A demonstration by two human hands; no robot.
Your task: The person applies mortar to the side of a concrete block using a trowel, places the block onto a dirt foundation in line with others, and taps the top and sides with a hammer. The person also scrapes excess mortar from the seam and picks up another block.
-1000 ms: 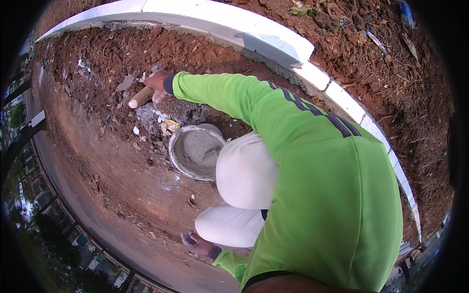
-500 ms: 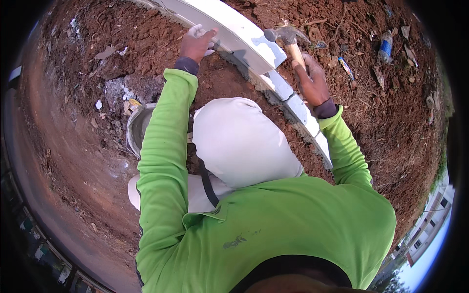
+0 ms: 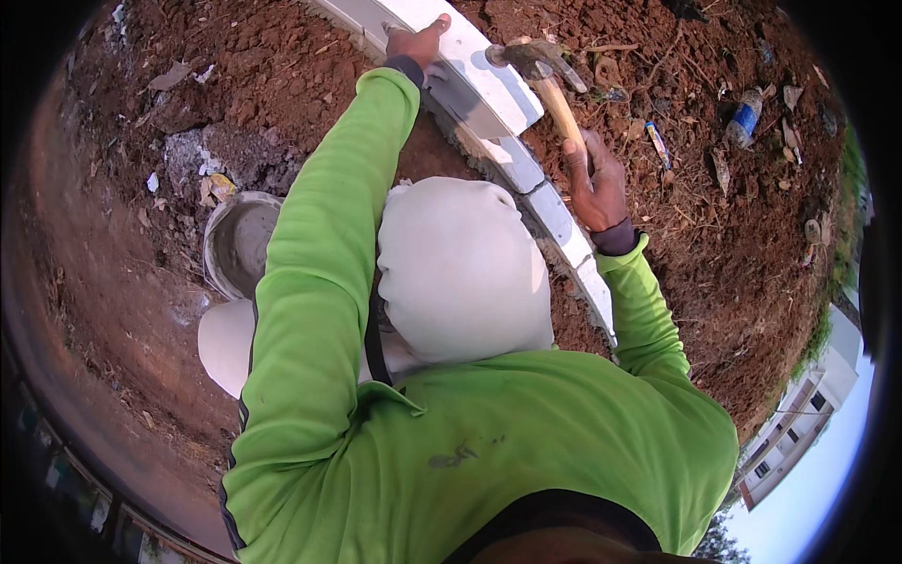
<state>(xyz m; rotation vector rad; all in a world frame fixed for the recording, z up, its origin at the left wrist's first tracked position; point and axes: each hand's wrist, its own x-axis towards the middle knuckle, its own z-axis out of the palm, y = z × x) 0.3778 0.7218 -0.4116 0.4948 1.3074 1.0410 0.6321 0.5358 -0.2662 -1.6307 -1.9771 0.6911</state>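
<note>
My left hand (image 3: 415, 42) grips the long white kerb block (image 3: 490, 89) near its upper part, thumb on the top face and the other fingers partly hidden. My right hand (image 3: 592, 183) is closed round the wooden handle of a claw hammer (image 3: 555, 99); the metal head is over or beside the block's outer edge, contact unclear. Shorter pale blocks (image 3: 562, 209) continue toward me along a rough mortar bed. A round container of grey mortar (image 3: 242, 241) stands left of my knee (image 3: 462, 263), partly behind my left sleeve.
Loose red soil with roots and litter lies both sides of the kerb. A crushed plastic bottle (image 3: 743, 117) and a wrapper (image 3: 656, 144) lie to the right. A paved road (image 3: 70, 395) curves along the left; a pale building (image 3: 799, 404) shows at lower right.
My view has swung toward the kerb. Both hands came onto or near it; since half a second ago my left hand has moved up onto the block, and the hammer is lifted less close to me.
</note>
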